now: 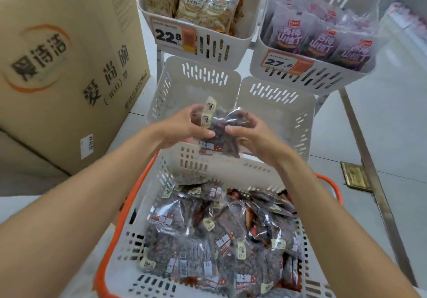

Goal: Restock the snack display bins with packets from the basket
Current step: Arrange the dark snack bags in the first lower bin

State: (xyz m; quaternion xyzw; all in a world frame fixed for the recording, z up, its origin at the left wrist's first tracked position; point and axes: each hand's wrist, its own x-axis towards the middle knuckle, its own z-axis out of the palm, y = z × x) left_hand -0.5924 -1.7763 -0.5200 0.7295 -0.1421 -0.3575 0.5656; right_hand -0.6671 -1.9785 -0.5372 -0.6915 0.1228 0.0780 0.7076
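Both hands hold a bunch of clear packets of dark snacks (pixel 225 131) in the air. My left hand (pixel 184 125) grips their left side and my right hand (pixel 251 135) grips their right side. The bunch hangs above the near wall of an empty white display bin (pixel 178 85) on the lower left. A second empty white bin (pixel 302 122) stands to its right. Below, close to me, a white basket (pixel 147 207) inside an orange-rimmed carrier (pixel 120 223) is filled with several more of the same packets (pixel 208 235).
A large cardboard box (pixel 60 66) stands on the left. Two upper bins are stocked: one with tan packets and a 22.8 tag (pixel 168 35), one with purple packets (pixel 323 43) and a 27.6 tag. A metal floor strip (pixel 367 154) runs along the right.
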